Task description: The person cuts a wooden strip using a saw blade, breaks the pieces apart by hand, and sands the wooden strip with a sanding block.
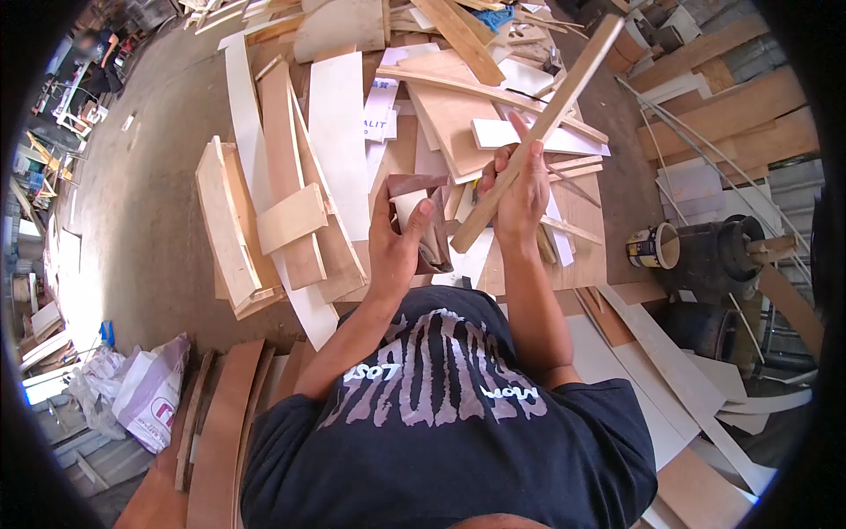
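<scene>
My left hand (394, 242) is closed around a brown sheet of sandpaper (430, 236) folded about a pale block (408, 208). In my right hand (523, 196) is a long wooden strip (566, 95), gripped near its lower end and slanting up to the right. The strip's lower end is close to the sandpaper, with a small gap between them. Beneath both hands lie wood offcuts, among them a pale board (337, 132) and a plywood panel (454, 119).
A work table (577, 251) carries piled boards and a wooden trough-like piece (231, 231). To the right stand a paint bucket (653, 246) and a black drum (712, 254). Planks (225, 432) lean at lower left by a plastic sack (152, 397). Another person (106, 62) is far left.
</scene>
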`<state>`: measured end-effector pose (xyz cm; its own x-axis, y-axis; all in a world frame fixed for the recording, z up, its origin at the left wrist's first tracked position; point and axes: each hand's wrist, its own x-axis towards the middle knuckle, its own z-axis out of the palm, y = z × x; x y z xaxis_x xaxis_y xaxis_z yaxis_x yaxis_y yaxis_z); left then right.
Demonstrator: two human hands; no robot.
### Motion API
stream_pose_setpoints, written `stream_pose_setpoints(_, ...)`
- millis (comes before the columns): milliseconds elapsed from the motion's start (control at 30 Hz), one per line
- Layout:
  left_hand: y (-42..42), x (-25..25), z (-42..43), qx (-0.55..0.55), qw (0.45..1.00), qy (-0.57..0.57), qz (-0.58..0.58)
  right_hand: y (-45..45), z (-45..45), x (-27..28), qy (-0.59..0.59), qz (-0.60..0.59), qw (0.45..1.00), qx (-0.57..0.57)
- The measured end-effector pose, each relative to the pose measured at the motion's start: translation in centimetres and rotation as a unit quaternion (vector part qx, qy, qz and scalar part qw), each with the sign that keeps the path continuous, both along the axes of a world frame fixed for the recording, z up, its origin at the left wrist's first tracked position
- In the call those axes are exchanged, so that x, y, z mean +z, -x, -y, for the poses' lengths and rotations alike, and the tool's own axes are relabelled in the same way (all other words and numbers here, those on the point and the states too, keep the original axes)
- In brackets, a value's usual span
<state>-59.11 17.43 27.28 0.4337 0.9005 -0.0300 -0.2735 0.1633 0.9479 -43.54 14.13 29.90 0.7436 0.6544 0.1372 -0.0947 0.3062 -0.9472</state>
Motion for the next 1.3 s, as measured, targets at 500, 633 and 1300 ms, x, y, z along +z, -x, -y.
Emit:
stream_pose_setpoints(500,-1.0,-2.1,0.7,-0.065,0.996,-0.024,-0.052,2.6,0.9,0.7,0.038,0.304,0.952,0.01)
stream_pose_setpoints(633,-0.8,-2.2,0.5,-0.059,0.997,-0.031,-0.048,2.5,1.0,-0.8,0.016,0.323,0.946,0.025)
stream_pose_setpoints(1300,-1.9,-2.9,1.4,0.031,0.986,-0.054,-0.155,1.7,3.0,-2.7,0.03,0.331,0.934,0.126)
